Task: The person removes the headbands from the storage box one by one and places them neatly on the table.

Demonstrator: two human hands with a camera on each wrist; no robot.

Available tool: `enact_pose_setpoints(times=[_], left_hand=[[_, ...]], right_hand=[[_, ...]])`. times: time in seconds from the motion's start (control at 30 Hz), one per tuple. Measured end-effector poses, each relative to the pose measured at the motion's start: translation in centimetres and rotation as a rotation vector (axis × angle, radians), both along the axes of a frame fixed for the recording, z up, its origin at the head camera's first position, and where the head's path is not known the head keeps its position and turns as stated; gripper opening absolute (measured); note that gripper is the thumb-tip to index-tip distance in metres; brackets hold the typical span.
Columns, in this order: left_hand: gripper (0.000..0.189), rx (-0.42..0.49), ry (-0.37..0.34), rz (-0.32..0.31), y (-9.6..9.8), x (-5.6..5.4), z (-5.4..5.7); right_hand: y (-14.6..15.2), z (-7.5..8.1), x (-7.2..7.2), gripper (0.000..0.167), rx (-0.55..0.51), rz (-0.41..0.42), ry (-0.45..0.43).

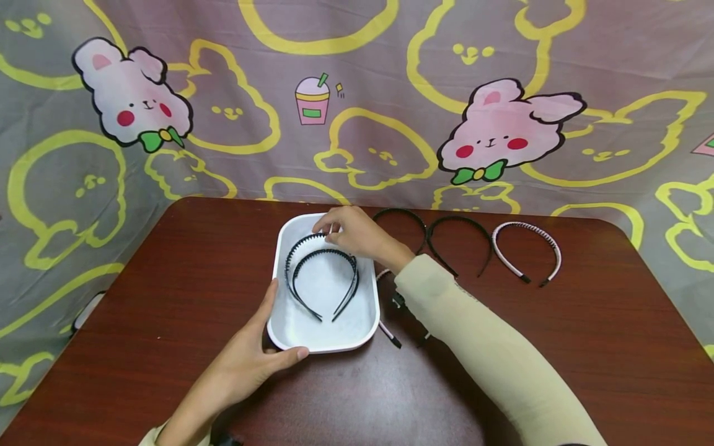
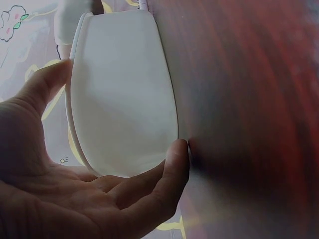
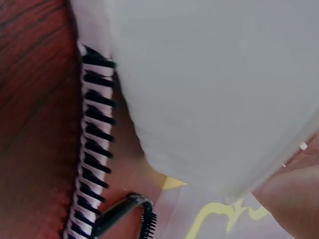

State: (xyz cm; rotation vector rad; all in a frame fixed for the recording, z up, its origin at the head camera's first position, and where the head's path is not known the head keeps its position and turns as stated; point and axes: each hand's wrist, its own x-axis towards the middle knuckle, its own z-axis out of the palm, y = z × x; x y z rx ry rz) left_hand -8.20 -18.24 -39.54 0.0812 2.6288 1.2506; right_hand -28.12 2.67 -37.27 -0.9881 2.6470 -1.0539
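Observation:
A white tray (image 1: 323,344) sits near the middle of the table. My left hand (image 1: 248,356) grips its near left corner, thumb on the front rim and fingers along the side; the left wrist view shows those fingers (image 2: 172,169) bent round its outer wall. Inside the tray are two black toothed headbands, a larger headband (image 1: 288,266) and a smaller headband (image 1: 326,251), their ends close together. Over the tray's far rim, my right hand (image 1: 357,229) pinches the top of the larger headband, partly hiding the contact. The right wrist view mostly shows the tray's outside (image 3: 214,89).
At the back right lie two black headbands, one (image 1: 401,212) partly behind the forearm and another (image 1: 460,218), and a pale pink headband (image 1: 527,226). Beside the tray, under the right arm, a pink and black headband (image 3: 97,129) shows. A patterned curtain (image 1: 385,80) hangs behind the table.

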Motion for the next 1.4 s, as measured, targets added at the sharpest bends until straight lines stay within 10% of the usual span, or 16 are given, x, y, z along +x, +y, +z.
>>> enact_pose_setpoints(times=[1.4], left_hand=[[0.126,-0.032,0.014,-0.004,0.0,-0.1,0.1]], right_hand=[[4.6,4.6,2.3,0.024,-0.078,-0.076,-0.062]])
